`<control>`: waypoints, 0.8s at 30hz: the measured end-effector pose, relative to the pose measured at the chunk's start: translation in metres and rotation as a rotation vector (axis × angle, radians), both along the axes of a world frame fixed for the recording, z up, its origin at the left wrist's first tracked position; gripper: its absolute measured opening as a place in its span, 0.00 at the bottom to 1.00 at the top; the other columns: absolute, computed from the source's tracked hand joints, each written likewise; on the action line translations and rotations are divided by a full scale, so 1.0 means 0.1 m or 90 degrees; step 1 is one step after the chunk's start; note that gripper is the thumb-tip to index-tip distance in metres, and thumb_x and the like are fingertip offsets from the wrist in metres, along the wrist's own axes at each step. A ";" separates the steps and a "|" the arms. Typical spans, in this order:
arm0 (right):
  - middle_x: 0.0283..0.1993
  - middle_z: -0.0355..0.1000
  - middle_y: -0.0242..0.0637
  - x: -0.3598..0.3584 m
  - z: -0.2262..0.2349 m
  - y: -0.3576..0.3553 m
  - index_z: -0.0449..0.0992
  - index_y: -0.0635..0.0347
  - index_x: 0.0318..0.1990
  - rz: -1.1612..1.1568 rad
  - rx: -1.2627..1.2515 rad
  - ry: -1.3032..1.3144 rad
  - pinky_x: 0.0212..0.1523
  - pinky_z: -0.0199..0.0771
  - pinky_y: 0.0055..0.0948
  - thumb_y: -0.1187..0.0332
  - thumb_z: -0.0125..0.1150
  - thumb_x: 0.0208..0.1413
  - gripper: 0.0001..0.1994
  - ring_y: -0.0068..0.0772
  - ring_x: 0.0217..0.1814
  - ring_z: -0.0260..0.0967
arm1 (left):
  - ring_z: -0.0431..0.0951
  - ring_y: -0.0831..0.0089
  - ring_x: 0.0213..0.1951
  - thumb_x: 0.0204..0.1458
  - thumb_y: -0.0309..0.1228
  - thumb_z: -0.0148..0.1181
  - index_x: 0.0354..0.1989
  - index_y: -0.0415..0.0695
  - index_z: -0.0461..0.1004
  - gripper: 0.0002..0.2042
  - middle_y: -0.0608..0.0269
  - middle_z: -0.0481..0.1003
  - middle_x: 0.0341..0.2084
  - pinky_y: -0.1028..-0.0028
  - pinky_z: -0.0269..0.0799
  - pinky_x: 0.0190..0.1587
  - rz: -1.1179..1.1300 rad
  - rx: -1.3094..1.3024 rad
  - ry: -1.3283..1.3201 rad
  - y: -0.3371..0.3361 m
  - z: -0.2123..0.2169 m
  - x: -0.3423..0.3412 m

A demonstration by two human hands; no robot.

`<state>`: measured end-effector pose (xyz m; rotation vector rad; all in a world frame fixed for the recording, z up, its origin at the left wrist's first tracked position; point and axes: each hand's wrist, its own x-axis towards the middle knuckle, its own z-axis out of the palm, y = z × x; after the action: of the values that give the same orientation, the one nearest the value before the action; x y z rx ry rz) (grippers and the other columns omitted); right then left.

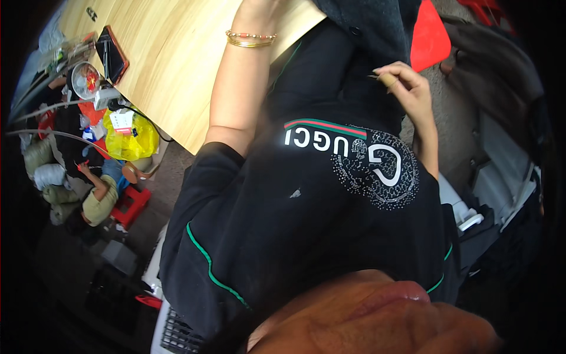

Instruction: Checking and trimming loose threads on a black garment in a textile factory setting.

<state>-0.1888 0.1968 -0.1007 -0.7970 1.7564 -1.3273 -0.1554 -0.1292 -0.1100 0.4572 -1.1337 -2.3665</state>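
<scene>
My left hand (261, 8) lies over the light wooden table at the top edge of the picture, with gold bangles and a beaded bracelet on its wrist. Its fingers are cut off from view. A dark grey buttoned garment (377, 23) hangs over the table's corner and across my lap. To its right, above my lap, my right hand (410, 88) is raised with thumb and fingers pinched together. A tan covering wraps one of its digits. Something thin and tiny shows at the fingertips, too small to name.
The wooden table (171, 65) carries a phone (111, 56) on its left side. Beyond its left edge are a small fan (85, 79), a yellow plastic bag (134, 141), and a seated person (100, 200) by a red stool (131, 207). A red panel (430, 38) stands at upper right.
</scene>
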 end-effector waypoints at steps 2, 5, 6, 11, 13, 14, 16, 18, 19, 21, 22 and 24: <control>0.34 0.72 0.25 -0.03 -0.07 0.08 0.80 0.63 0.42 -0.038 -0.001 0.018 0.31 0.63 0.13 0.74 0.60 0.59 0.07 0.11 0.31 0.64 | 0.79 0.76 0.28 0.58 0.35 0.60 0.41 0.47 0.74 0.07 0.67 0.79 0.32 0.77 0.77 0.30 -0.047 0.004 -0.014 0.00 -0.02 0.01; 0.35 0.74 0.26 -0.01 -0.10 0.20 0.80 0.63 0.44 -0.101 -0.003 -0.023 0.31 0.63 0.12 0.74 0.60 0.59 0.08 0.10 0.30 0.63 | 0.80 0.70 0.32 0.57 0.38 0.60 0.39 0.47 0.74 0.09 0.65 0.79 0.33 0.72 0.78 0.34 -0.054 0.016 -0.015 0.12 0.02 0.07; 0.35 0.75 0.26 0.00 -0.11 0.24 0.80 0.64 0.44 -0.120 0.003 -0.042 0.31 0.63 0.12 0.73 0.60 0.59 0.08 0.10 0.30 0.63 | 0.81 0.70 0.34 0.57 0.39 0.59 0.40 0.46 0.75 0.10 0.64 0.79 0.34 0.71 0.78 0.36 -0.060 0.012 -0.023 0.15 0.05 0.09; 0.39 0.74 0.29 0.02 -0.35 0.28 0.75 0.64 0.53 -0.243 -0.078 0.004 0.31 0.64 0.11 0.75 0.60 0.58 0.15 0.08 0.29 0.62 | 0.80 0.66 0.39 0.58 0.41 0.58 0.43 0.41 0.75 0.15 0.60 0.79 0.38 0.68 0.78 0.43 -0.087 0.053 -0.030 0.38 0.00 0.29; 0.40 0.73 0.31 0.02 -0.35 0.16 0.72 0.63 0.56 -0.310 -0.125 0.071 0.31 0.65 0.11 0.76 0.61 0.57 0.18 0.07 0.28 0.60 | 0.80 0.67 0.39 0.59 0.41 0.57 0.44 0.41 0.75 0.15 0.60 0.80 0.38 0.67 0.78 0.44 -0.099 0.088 -0.007 0.60 0.01 0.42; 0.49 0.68 0.32 -0.01 -0.38 0.15 0.73 0.64 0.56 -0.303 -0.108 0.105 0.29 0.60 0.10 0.79 0.66 0.52 0.22 0.09 0.29 0.60 | 0.80 0.68 0.40 0.59 0.41 0.57 0.45 0.41 0.74 0.15 0.60 0.79 0.39 0.67 0.78 0.46 -0.143 0.094 0.022 0.61 -0.18 0.51; 0.48 0.69 0.31 -0.15 -0.53 0.16 0.74 0.63 0.55 -0.270 -0.065 0.202 0.29 0.60 0.11 0.78 0.67 0.52 0.21 0.08 0.29 0.59 | 0.79 0.67 0.44 0.59 0.41 0.57 0.47 0.43 0.73 0.15 0.60 0.78 0.43 0.66 0.75 0.49 -0.139 0.114 -0.086 0.92 -0.11 0.58; 0.46 0.69 0.29 -0.25 -0.65 0.16 0.75 0.63 0.54 -0.238 -0.021 0.297 0.29 0.59 0.12 0.76 0.68 0.51 0.20 0.08 0.29 0.58 | 0.77 0.70 0.45 0.58 0.40 0.59 0.46 0.45 0.73 0.14 0.63 0.77 0.42 0.67 0.71 0.51 -0.136 0.134 -0.147 1.17 0.03 0.61; 0.46 0.70 0.29 -0.28 -0.70 0.16 0.76 0.62 0.53 -0.230 -0.036 0.251 0.32 0.61 0.11 0.75 0.66 0.53 0.18 0.09 0.32 0.61 | 0.76 0.71 0.45 0.57 0.39 0.60 0.46 0.45 0.74 0.13 0.64 0.77 0.43 0.67 0.70 0.52 -0.131 0.147 -0.178 1.23 -0.04 0.65; 0.45 0.73 0.28 -0.30 -0.73 0.17 0.77 0.62 0.51 -0.215 -0.060 0.161 0.37 0.63 0.11 0.73 0.63 0.57 0.14 0.10 0.36 0.65 | 0.75 0.77 0.43 0.56 0.39 0.62 0.44 0.49 0.75 0.12 0.69 0.77 0.41 0.70 0.68 0.52 -0.168 0.154 -0.220 1.36 -0.11 0.73; 0.45 0.73 0.28 -0.30 -0.72 0.19 0.77 0.62 0.51 -0.216 -0.057 0.161 0.37 0.63 0.11 0.73 0.63 0.57 0.14 0.10 0.36 0.65 | 0.75 0.78 0.41 0.57 0.37 0.62 0.44 0.48 0.76 0.11 0.69 0.77 0.40 0.72 0.69 0.49 -0.194 0.160 -0.250 1.42 -0.12 0.73; 0.48 0.74 0.31 -0.30 -0.65 0.26 0.75 0.64 0.52 -0.228 -0.134 -0.224 0.45 0.68 0.13 0.72 0.57 0.61 0.13 0.13 0.43 0.71 | 0.79 0.76 0.34 0.57 0.36 0.61 0.43 0.39 0.75 0.12 0.62 0.77 0.34 0.76 0.75 0.40 -0.224 0.055 -0.259 1.55 -0.11 0.77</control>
<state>-0.2188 0.2228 -0.1660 -0.3325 1.5373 -1.7910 -0.0781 0.0257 -0.1214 0.8612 -1.3864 -2.7119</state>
